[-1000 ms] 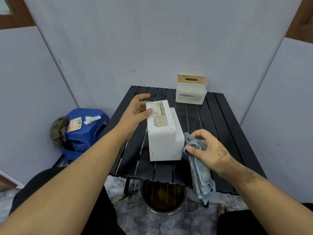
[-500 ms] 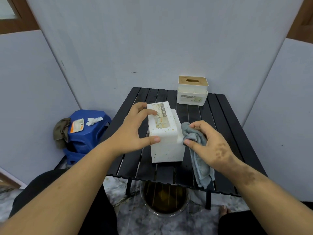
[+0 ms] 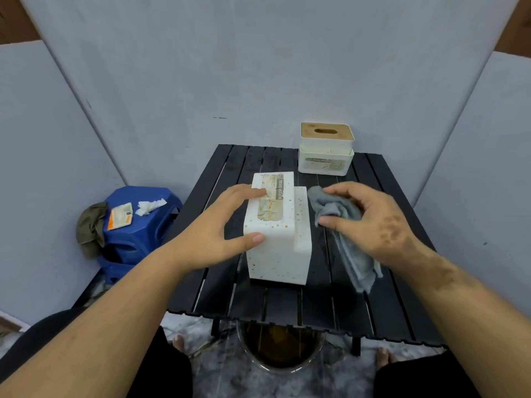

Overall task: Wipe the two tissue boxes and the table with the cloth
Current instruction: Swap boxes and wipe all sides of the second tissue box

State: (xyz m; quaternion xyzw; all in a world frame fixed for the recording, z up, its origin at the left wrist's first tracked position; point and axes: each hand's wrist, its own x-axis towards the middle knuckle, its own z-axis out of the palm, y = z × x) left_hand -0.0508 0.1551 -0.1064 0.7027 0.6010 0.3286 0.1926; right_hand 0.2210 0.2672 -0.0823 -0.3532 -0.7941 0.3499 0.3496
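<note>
On the black desk [image 3: 287, 305], a white tissue box [image 3: 277, 248] is gripped between thumb and fingers of the left hand [image 3: 212, 234]; a grey cloth [image 3: 339, 214] is clutched by the right hand [image 3: 370, 222] just beside it. A second tissue box [image 3: 326, 150] is seen at the far edge.

The desk [image 3: 275, 305] is a low black top of lengthwise slats with narrow gaps between them, set against grey panels; 2 tissue boxes stand directly on it, well apart; the near white tissue box [image 3: 277, 248], speckled with gold and bearing a printed label on its upper face, sits about mid-desk; the far tissue box [image 3: 326, 156], white with a wooden slotted lid, stands at the back edge towards the right; a grey cloth [image 3: 349, 245] hangs just right of the near box, its lower end trailing over the slats.
</note>
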